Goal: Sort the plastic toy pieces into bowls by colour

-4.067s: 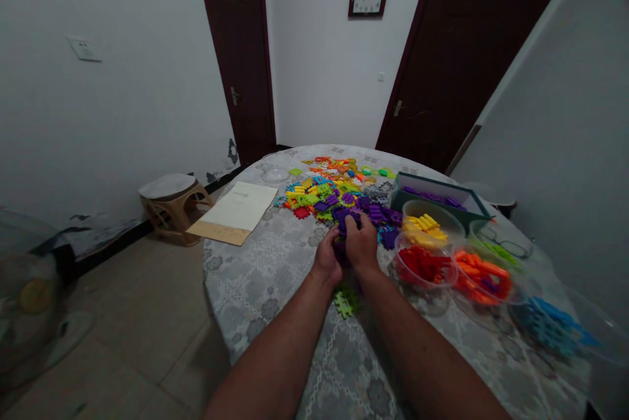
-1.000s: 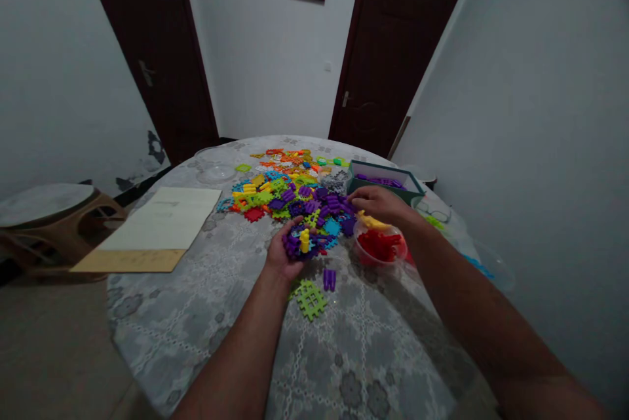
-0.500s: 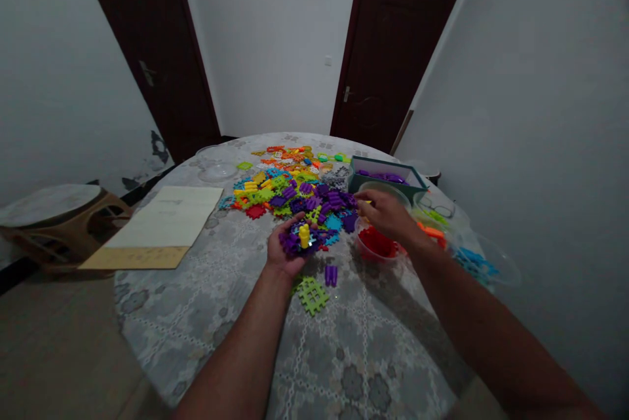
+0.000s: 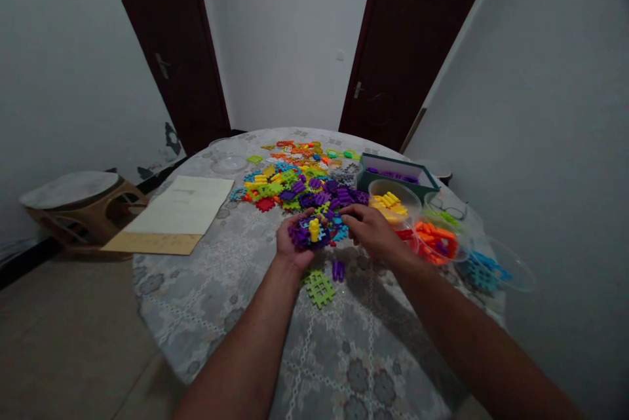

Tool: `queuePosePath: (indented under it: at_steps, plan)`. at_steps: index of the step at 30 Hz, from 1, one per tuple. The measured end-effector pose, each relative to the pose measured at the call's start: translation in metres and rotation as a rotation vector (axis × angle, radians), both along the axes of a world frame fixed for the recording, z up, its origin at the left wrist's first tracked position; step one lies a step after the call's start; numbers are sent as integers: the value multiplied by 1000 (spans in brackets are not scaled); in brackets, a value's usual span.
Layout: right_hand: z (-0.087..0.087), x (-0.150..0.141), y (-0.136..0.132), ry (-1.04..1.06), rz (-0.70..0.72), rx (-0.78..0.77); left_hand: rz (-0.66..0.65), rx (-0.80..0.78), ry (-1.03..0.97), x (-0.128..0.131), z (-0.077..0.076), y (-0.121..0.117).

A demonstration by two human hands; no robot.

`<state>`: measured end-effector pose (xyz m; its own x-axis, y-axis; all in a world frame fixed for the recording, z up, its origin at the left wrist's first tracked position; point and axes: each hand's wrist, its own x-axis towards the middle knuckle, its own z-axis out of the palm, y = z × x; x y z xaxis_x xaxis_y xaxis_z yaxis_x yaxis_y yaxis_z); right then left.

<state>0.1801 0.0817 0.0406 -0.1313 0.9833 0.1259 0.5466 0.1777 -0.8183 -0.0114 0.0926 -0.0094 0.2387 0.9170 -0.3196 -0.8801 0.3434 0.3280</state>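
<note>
Assembly of purple interlocking pieces [image 4: 297, 236]: seated in the cupped left hand [image 4: 286, 243], just on the near side of the mixed heap [image 4: 289, 187]
Yellow ribbed piece [image 4: 314, 230]: upright within the assembly, long axis roughly up and down in view, rounded end uppermost
Lie of the assembly: broad side to side, seemingly open toward the head camera; exact long axis too crowded to tell
Left grip: palm turned up, fingers part-curled round the far side, thumb side free, purple mass supported rather than squeezed
Right hand [image 4: 369, 233]: to the right of the assembly and apart from it, fingers drawn together beside light-blue toothed pieces [image 4: 340, 228]; cannot tell whether holding one
Step in hand: by the look of it, steadying with the left while working at the blue pieces with the right
Next move: to call for a firm left palm, a narrow right pinch and teeth lined up with slots, for any joining
Green lattice square [image 4: 320, 289]: flat on the patterned tablecloth [image 4: 314, 354], near side of the left hand, loose purple ribbed piece [image 4: 338, 270] close by
Clear tubs: to the right, yellow pieces [image 4: 388, 200] in one, orange pieces [image 4: 435, 241] in another
</note>
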Motion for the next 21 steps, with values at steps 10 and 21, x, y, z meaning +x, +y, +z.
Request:
queuePosePath:
  at_steps: [10,21]
  plan:
    - [32,68,43,-188,29,-14,-12,-11,21,1,-4,1]
    - [45,117,98,-25,-520,260,-36,-17,15,3,0,-3]
